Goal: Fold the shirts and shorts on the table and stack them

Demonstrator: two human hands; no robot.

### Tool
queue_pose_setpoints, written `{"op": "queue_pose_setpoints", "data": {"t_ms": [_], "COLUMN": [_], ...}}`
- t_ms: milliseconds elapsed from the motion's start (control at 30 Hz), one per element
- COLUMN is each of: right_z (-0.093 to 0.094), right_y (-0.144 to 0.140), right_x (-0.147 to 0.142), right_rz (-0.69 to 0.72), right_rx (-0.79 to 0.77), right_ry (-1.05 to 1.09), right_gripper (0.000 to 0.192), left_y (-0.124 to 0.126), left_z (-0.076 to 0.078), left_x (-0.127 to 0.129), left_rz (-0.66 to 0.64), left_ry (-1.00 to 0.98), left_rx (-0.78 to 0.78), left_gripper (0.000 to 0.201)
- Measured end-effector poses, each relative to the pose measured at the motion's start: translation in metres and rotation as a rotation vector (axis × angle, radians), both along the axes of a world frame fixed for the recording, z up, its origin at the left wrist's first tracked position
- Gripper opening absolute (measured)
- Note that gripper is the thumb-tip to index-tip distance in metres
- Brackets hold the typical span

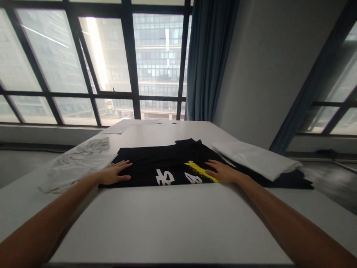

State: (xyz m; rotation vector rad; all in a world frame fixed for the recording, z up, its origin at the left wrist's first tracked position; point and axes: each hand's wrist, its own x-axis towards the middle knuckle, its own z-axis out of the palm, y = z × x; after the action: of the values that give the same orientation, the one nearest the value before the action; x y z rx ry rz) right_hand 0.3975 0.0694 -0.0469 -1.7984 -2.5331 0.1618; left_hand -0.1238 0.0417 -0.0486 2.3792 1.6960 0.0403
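Note:
A black T-shirt (150,160) with white lettering and a yellow streak lies folded over and spread flat on the white table (170,224). Palm down on its left end rests my left hand (114,173), fingers stretched out and pointing right. My right hand (222,170) lies flat on the right part, beside the yellow streak, with its fingers apart. Neither hand grips the cloth. The shirt's fold runs along the near side, between both hands.
Crumpled white cloth (80,161) lies on the left of the table. At the right, a folded white cloth (255,156) sits on more black fabric (294,179). Papers (119,127) lie at the far end, before the windows and a blue curtain (211,54).

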Motion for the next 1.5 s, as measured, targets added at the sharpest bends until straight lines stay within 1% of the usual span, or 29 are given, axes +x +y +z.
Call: {"op": "queue_pose_setpoints", "data": {"t_ms": [67,133,200,267,333,400,500,533,600,667,700,733,800,833,867,933,1000,1033,1067,1100,1167,1200,1233,1300,1333,1400,1433,1500], "right_z": [0.013,0.030,0.044,0.050,0.048,0.041,0.030,0.027,0.022,0.020,0.020,0.022,0.030,0.037,0.045,0.062,0.077,0.082,0.084,0.084,0.076,0.070,0.063,0.051,0.046,0.043,0.044,0.048], "right_y": [0.014,0.035,0.066,0.103,0.142,0.180,0.226,0.238,0.256,0.265,0.267,0.267,0.259,0.251,0.241,0.213,0.176,0.155,0.133,0.111,0.070,0.053,0.038,0.017,0.011,0.004,0.003,0.004], "right_x": [-0.002,-0.010,-0.024,-0.042,-0.058,-0.071,-0.082,-0.084,-0.085,-0.085,-0.084,-0.083,-0.080,-0.077,-0.074,-0.063,-0.048,-0.040,-0.033,-0.026,-0.017,-0.015,-0.015,-0.018,-0.021,-0.025,-0.025,-0.020], "right_rz": [0.013,-0.030,-0.079,-0.085,-0.064,-0.055,-0.061,-0.061,-0.062,-0.070,-0.076,-0.082,-0.105,-0.124,-0.145,-0.162,-0.130,-0.101,-0.073,-0.056,-0.039,-0.029,-0.006,0.080,0.126,0.180,0.172,0.101], "right_rx": [-0.008,0.065,0.187,0.270,0.262,0.223,0.181,0.169,0.135,0.093,0.076,0.063,0.060,0.092,0.162,0.381,0.583,0.616,0.583,0.502,0.298,0.224,0.189,0.213,0.235,0.259,0.276,0.355], "right_ry": [-0.006,-0.034,-0.069,-0.077,-0.069,-0.073,-0.094,-0.099,-0.112,-0.126,-0.134,-0.142,-0.162,-0.169,-0.166,-0.128,-0.088,-0.094,-0.129,-0.180,-0.273,-0.291,-0.282,-0.207,-0.169,-0.122,-0.103,-0.043], "right_gripper": [0.064,0.059,0.057,0.051,0.045,0.041,0.037,0.037,0.047,0.059,0.062,0.062,0.055,0.050,0.045,0.039,0.037,0.036,0.034,0.031,0.029,0.032,0.037,0.046,0.045,0.033,0.026,0.022], "left_y": [0.004,0.015,0.033,0.056,0.079,0.100,0.126,0.134,0.146,0.155,0.159,0.161,0.161,0.159,0.155,0.142,0.124,0.114,0.104,0.093,0.074,0.065,0.057,0.044,0.038,0.029,0.025,0.019], "left_z": [0.009,0.019,0.023,0.021,0.015,0.007,-0.002,-0.003,-0.003,0.000,0.003,0.007,0.017,0.022,0.026,0.034,0.038,0.038,0.036,0.034,0.028,0.025,0.023,0.020,0.020,0.021,0.022,0.024], "left_x": [-0.006,-0.006,-0.002,0.001,0.000,-0.006,-0.018,-0.021,-0.027,-0.029,-0.028,-0.027,-0.023,-0.020,-0.018,-0.015,-0.015,-0.017,-0.019,-0.021,-0.025,-0.026,-0.026,-0.024,-0.022,-0.019,-0.019,-0.019], "left_rz": [-0.003,0.025,0.059,0.080,0.113,0.174,0.254,0.268,0.271,0.265,0.262,0.258,0.243,0.234,0.226,0.233,0.242,0.233,0.213,0.185,0.132,0.118,0.115,0.127,0.134,0.150,0.156,0.153], "left_ry": [-0.010,-0.009,0.005,0.037,0.090,0.135,0.171,0.182,0.197,0.200,0.201,0.205,0.217,0.215,0.199,0.132,0.052,0.024,0.008,0.003,0.021,0.037,0.052,0.067,0.065,0.050,0.038,0.010], "left_rx": [-0.009,0.026,0.110,0.184,0.203,0.196,0.202,0.206,0.214,0.232,0.237,0.238,0.250,0.274,0.317,0.440,0.541,0.562,0.561,0.541,0.464,0.418,0.381,0.342,0.341,0.358,0.364,0.362], "left_gripper": [0.088,0.075,0.064,0.058,0.055,0.056,0.056,0.055,0.053,0.053,0.052,0.051,0.043,0.038,0.035,0.032,0.032,0.032,0.031,0.030,0.030,0.032,0.034,0.036,0.035,0.033,0.033,0.032]}}
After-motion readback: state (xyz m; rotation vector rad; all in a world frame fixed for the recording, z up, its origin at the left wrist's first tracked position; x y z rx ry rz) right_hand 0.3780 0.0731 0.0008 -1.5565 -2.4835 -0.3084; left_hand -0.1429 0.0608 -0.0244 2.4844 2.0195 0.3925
